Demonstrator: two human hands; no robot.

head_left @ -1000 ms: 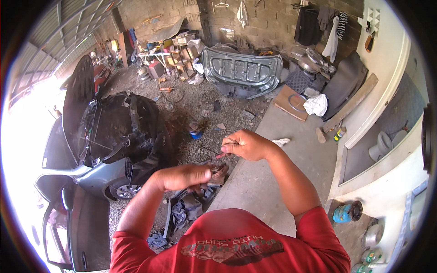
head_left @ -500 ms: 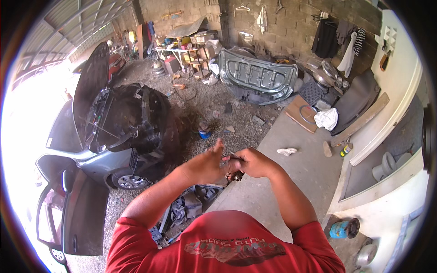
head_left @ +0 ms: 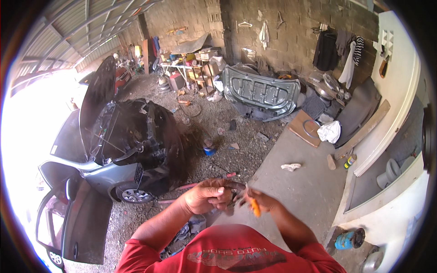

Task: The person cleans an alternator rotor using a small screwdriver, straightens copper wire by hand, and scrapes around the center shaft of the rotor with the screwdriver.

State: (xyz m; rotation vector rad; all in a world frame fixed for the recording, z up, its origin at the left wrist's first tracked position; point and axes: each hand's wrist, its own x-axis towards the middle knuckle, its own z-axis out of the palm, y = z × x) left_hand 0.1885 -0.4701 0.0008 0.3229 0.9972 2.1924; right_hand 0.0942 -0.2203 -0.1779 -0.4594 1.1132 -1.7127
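Note:
My two hands meet in front of my red shirt. My left hand [head_left: 210, 195] is closed, its fingers curled around something small and dark that I cannot make out. Close against its fingertips, my right hand [head_left: 266, 202] is closed on an orange-handled tool [head_left: 255, 208]. Motion smears that hand, and the tool's working end is hidden among the fingers. Beyond my left wrist, a red hose-like length [head_left: 184, 187] shows on the gravel, with a separate red piece [head_left: 231, 174] past my fingers.
To the left stands a car [head_left: 107, 175] with its hood [head_left: 98, 88] raised and front door open. A detached trunk lid [head_left: 261, 93] leans at the back. Concrete walkway [head_left: 296, 191] runs on the right, bearing a white cloth [head_left: 291, 167]. A blue can [head_left: 209, 150] stands on the gravel.
Both hands have come lower and nearer my body. My left hand went from stretched fingers to curled ones, and an orange-handled tool now shows in my right hand. The view has tilted slightly upward.

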